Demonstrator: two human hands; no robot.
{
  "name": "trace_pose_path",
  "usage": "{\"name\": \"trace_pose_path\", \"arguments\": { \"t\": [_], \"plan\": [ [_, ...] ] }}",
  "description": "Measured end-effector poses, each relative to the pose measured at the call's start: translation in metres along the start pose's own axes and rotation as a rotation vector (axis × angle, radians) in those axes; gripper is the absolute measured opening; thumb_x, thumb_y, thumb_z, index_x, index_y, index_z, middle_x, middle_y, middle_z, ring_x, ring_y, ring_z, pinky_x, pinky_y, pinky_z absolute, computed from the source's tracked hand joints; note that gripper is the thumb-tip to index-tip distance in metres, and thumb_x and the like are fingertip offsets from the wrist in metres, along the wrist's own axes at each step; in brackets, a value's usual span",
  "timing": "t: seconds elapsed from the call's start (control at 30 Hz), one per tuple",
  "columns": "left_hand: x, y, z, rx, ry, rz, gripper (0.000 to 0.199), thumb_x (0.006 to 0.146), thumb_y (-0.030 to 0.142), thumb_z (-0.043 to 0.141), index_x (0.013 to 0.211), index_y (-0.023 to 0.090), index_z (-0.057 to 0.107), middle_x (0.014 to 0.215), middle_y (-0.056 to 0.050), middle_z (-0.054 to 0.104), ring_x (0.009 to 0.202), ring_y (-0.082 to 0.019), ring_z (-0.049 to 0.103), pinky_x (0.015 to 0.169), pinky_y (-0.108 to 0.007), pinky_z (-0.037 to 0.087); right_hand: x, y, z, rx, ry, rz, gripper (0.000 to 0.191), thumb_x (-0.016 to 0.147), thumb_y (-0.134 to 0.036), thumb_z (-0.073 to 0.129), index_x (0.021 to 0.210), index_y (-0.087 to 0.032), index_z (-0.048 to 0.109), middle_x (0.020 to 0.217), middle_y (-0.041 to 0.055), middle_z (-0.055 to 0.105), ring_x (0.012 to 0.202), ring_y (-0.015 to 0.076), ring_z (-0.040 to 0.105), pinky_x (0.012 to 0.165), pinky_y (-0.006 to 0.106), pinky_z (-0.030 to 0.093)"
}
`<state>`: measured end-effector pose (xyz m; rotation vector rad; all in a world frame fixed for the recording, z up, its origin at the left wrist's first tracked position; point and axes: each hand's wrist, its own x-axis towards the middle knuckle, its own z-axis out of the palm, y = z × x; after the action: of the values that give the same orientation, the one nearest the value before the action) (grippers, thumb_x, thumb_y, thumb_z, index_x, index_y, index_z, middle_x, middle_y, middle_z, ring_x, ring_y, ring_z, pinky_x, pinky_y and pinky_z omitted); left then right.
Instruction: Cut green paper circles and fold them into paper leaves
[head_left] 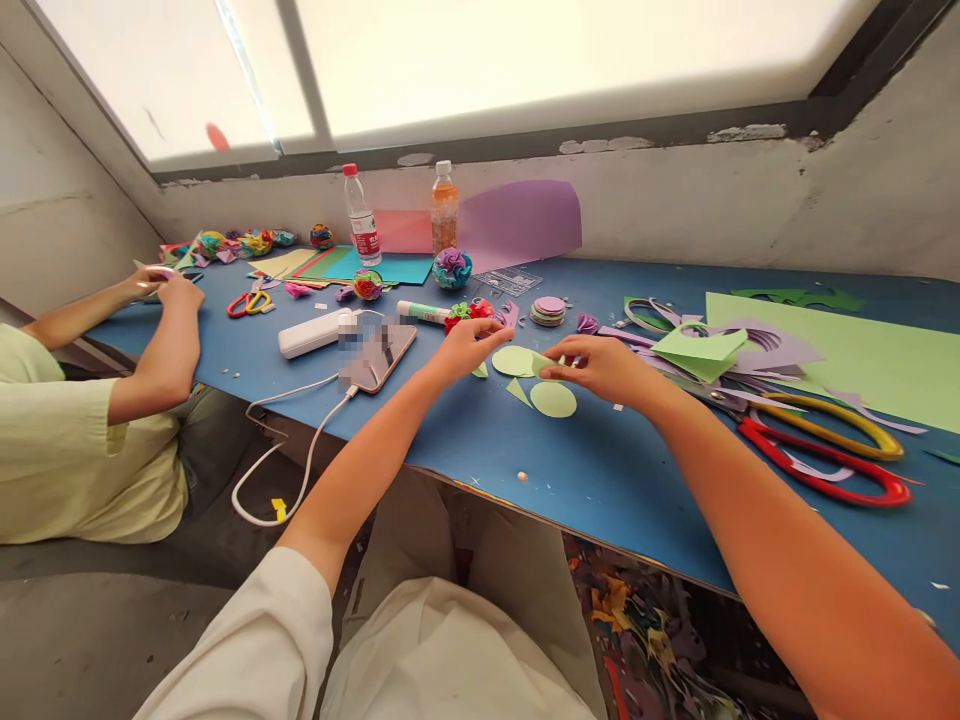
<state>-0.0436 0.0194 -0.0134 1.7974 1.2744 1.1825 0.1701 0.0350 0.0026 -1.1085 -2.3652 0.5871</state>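
My left hand point(472, 345) is over the blue table with its fingers loosely stretched out and nothing visible in them. Near its fingertips is a light green paper circle point(512, 360), with a small green scrap point(481, 370) below the hand. My right hand point(592, 365) pinches a light green paper piece point(540, 364) at the edge of that circle; its full outline is hidden. Closer to me lie another green paper circle point(553, 400) and a pointed green scrap point(517, 392). A stack of paper circles point(548, 311), purple on top, sits beyond my hands.
Red-and-yellow-handled scissors point(825, 480) lie at right, by purple strips and a green sheet point(862, 350). Left are a cabled phone point(386, 358), a power bank point(319, 333) and a glue stick point(421, 312). Two bottles point(365, 225) stand behind. A co-worker point(112, 400) sits far left.
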Motion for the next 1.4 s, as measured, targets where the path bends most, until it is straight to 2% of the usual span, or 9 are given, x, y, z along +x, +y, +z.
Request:
{"name": "trace_pose_path", "arguments": {
  "t": [0.07, 0.17, 0.23, 0.37, 0.63, 0.83, 1.07, 1.4],
  "plan": [
    [-0.002, 0.004, 0.003, -0.137, -0.093, 0.033, 0.037, 0.077, 0.047, 0.057, 0.087, 0.012, 0.066, 0.084, -0.006, 0.065, 0.076, -0.014, 0.057, 0.068, -0.024, 0.044, -0.001, -0.009, 0.001, 0.227, 0.113, 0.064, 0.039, 0.067, -0.057, 0.065, 0.083, -0.022, 0.073, 0.078, 0.0047, 0.070, 0.068, 0.0199, 0.061, 0.061, 0.033, 0.047],
    [-0.005, 0.006, 0.008, -0.239, -0.175, 0.024, 0.044, 0.067, 0.047, 0.070, 0.093, 0.011, 0.065, 0.089, -0.007, 0.065, 0.074, -0.012, 0.057, 0.063, -0.023, 0.044, -0.001, -0.022, 0.008, 0.493, 0.180, 0.130, 0.045, 0.062, -0.058, 0.070, 0.088, -0.020, 0.071, 0.083, 0.0055, 0.070, 0.073, 0.0195, 0.061, 0.067, 0.033, 0.049],
    [-0.005, 0.006, 0.010, -0.282, -0.173, 0.003, 0.047, 0.062, 0.045, 0.074, 0.093, 0.010, 0.064, 0.085, -0.007, 0.064, 0.071, -0.012, 0.057, 0.061, -0.022, 0.044, -0.001, -0.027, 0.014, 0.607, 0.188, 0.159, 0.047, 0.060, -0.057, 0.072, 0.087, -0.019, 0.070, 0.085, 0.0057, 0.069, 0.074, 0.0187, 0.061, 0.070, 0.034, 0.050],
    [-0.004, 0.006, 0.011, -0.321, -0.113, 0.008, 0.044, 0.062, 0.045, 0.074, 0.086, 0.009, 0.065, 0.073, -0.004, 0.063, 0.067, -0.011, 0.057, 0.060, -0.023, 0.043, 0.000, -0.030, 0.022, 0.752, 0.195, 0.195, 0.044, 0.058, -0.055, 0.075, 0.084, -0.019, 0.069, 0.084, 0.0040, 0.068, 0.076, 0.0173, 0.060, 0.075, 0.034, 0.051],
    [-0.004, 0.005, 0.011, -0.272, -0.090, 0.072, 0.037, 0.063, 0.041, 0.074, 0.080, 0.008, 0.067, 0.075, -0.005, 0.065, 0.069, -0.012, 0.058, 0.063, -0.024, 0.044, 0.000, -0.030, 0.026, 0.769, 0.252, 0.230, 0.040, 0.053, -0.052, 0.079, 0.069, -0.018, 0.066, 0.076, 0.0009, 0.063, 0.067, 0.0129, 0.056, 0.075, 0.032, 0.050],
    [-0.005, 0.007, 0.011, -0.356, -0.120, 0.019, 0.036, 0.059, 0.038, 0.076, 0.077, 0.008, 0.067, 0.067, -0.003, 0.064, 0.062, -0.009, 0.056, 0.059, -0.022, 0.042, 0.002, -0.029, 0.030, 0.767, 0.249, 0.224, 0.041, 0.052, -0.053, 0.079, 0.071, -0.019, 0.067, 0.077, 0.0009, 0.064, 0.065, 0.0120, 0.056, 0.071, 0.030, 0.050],
    [-0.007, 0.010, 0.010, -0.438, -0.160, -0.030, 0.032, 0.059, 0.031, 0.078, 0.078, 0.007, 0.068, 0.069, -0.004, 0.067, 0.064, -0.009, 0.059, 0.061, -0.022, 0.045, 0.002, -0.032, 0.028, 0.766, 0.266, 0.240, 0.041, 0.050, -0.053, 0.080, 0.068, -0.018, 0.066, 0.075, 0.0006, 0.063, 0.063, 0.0108, 0.053, 0.067, 0.029, 0.050],
    [-0.007, 0.011, 0.009, -0.436, -0.141, -0.054, 0.028, 0.060, 0.026, 0.077, 0.078, 0.006, 0.069, 0.066, -0.004, 0.067, 0.061, -0.008, 0.059, 0.059, -0.022, 0.046, 0.002, -0.033, 0.027, 0.788, 0.257, 0.244, 0.040, 0.046, -0.050, 0.082, 0.065, -0.019, 0.065, 0.067, -0.0016, 0.060, 0.062, 0.0114, 0.053, 0.067, 0.029, 0.048]
  ]
}}
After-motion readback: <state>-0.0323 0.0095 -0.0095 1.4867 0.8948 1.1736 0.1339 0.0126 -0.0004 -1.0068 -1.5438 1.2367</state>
